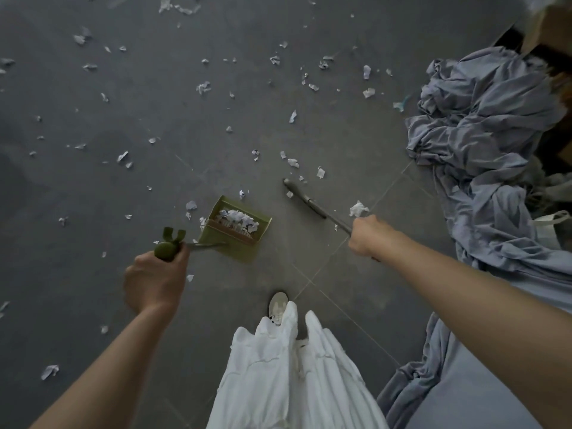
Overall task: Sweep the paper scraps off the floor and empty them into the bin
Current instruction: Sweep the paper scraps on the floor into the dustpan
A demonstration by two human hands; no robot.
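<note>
paper scraps [238, 218] lie piled in the green dustpan [238, 230], which sits on the dark tiled floor [93, 196]; many more are scattered across the floor ahead and to the left. left hand [154, 280] has its grip clenched around the dustpan's long handle [168, 250]. right hand [368, 235] grips a thin metal pole [309, 202] that slants to the floor just right of the dustpan. rumpled blue-grey cloth [483, 134] lies at right.
</note>
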